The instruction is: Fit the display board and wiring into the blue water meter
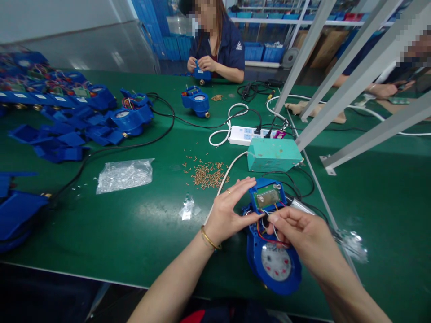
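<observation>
A blue water meter (253, 251) lies on the green table in front of me, with a round dial with red pointers at its near end. Its upper housing holds a circuit board (268, 197) with a small display. My left hand (229, 208) grips the left side of this housing, fingers along the edge and thumb over the wiring. My right hand (298, 229) pinches thin wires (275, 233) between thumb and fingertips, just below the board. A small black part (265, 220) shows at those fingertips, partly hidden.
Brass screws (210, 175) lie in a loose pile beyond my left hand, near a clear plastic bag (125, 176). A turquoise box (274, 154) and a power strip (247, 135) stand ahead. More blue meters (133, 116) crowd the left. Grey posts (357, 141) rise at right. A co-worker (218, 49) sits opposite.
</observation>
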Tool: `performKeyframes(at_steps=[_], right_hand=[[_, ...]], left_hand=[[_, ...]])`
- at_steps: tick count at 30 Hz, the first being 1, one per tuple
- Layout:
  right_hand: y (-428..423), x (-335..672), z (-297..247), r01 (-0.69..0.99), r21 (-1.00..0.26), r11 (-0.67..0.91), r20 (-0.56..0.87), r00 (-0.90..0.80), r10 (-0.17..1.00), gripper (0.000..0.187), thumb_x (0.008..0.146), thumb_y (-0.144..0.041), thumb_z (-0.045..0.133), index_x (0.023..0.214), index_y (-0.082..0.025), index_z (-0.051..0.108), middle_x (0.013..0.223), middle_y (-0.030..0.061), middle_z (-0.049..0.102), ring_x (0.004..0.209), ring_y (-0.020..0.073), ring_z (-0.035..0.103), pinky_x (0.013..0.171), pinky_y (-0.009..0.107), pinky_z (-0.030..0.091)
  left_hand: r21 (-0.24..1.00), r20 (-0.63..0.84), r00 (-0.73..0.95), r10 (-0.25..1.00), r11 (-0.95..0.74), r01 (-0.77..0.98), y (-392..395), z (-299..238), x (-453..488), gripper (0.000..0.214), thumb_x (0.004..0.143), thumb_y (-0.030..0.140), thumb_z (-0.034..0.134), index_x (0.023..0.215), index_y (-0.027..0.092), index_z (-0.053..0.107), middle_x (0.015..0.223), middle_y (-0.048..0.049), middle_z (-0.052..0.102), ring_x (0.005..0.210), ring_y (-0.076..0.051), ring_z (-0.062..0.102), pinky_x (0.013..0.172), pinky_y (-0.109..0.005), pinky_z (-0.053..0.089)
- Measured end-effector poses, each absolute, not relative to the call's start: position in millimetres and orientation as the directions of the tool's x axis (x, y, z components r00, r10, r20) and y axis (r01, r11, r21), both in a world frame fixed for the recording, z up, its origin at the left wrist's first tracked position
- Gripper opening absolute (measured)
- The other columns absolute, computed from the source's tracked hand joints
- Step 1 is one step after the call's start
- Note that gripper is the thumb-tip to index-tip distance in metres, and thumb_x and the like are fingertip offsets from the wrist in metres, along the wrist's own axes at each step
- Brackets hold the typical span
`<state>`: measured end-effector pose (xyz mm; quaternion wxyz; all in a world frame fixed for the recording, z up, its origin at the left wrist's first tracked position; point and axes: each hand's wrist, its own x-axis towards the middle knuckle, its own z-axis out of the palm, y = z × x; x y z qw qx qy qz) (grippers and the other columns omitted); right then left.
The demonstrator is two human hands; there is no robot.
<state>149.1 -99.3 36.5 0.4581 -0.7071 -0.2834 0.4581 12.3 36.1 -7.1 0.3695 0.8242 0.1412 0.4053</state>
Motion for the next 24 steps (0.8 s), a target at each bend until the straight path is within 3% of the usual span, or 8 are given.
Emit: performKeyframes(at_steps=[12, 18, 24], right_hand=[[-101.2, 151.0, 33.1, 0.047, -0.895, -0.444, -0.388, 0.411, 0.825, 0.045, 0.082, -0.059, 0.068, 0.075, -0.014, 0.07, 0.058, 0.0014, 0.06, 0.052, 0.009, 0.054, 0.05, 0.017, 0.047], [-104.7, 147.1, 26.0, 0.116, -0.885, -0.452, -0.359, 0.449, 0.818, 0.042, 0.084, -0.058, 0.064, 0.081, -0.017, 0.069, 0.072, 0.0048, 0.07, 0.057, 0.013, 0.062, 0.052, 0.02, 0.049], [-104.9, 135.3, 29.7, 0.452, -0.821, -0.35, -0.091, 0.501, 0.861, 0.034, 0.09, -0.048, 0.055, 0.075, -0.02, 0.068, 0.064, -0.0003, 0.068, 0.055, 0.0134, 0.063, 0.052, 0.022, 0.045]], left_hand=[[0.728, 0.556, 0.629, 0.544, -0.684, -0.051, 36.4, -7.2, 12.3, 0.068, 0.074, 0.029, 0.084, 0.135, 0.019, 0.056, 0.134, -0.0128, 0.066, 0.126, -0.026, 0.063, 0.114, -0.048, 0.047], [0.765, 0.525, 0.629, 0.574, -0.642, -0.053, 36.3, -7.9, 12.2, 0.07, 0.071, 0.033, 0.086, 0.134, 0.021, 0.058, 0.132, -0.0113, 0.068, 0.123, -0.026, 0.065, 0.112, -0.046, 0.05], [0.861, 0.416, 0.646, 0.64, -0.506, -0.053, 37.9, -10.5, 12.5, 0.07, 0.065, 0.035, 0.09, 0.129, 0.021, 0.064, 0.126, -0.0096, 0.072, 0.114, -0.026, 0.07, 0.105, -0.041, 0.055]])
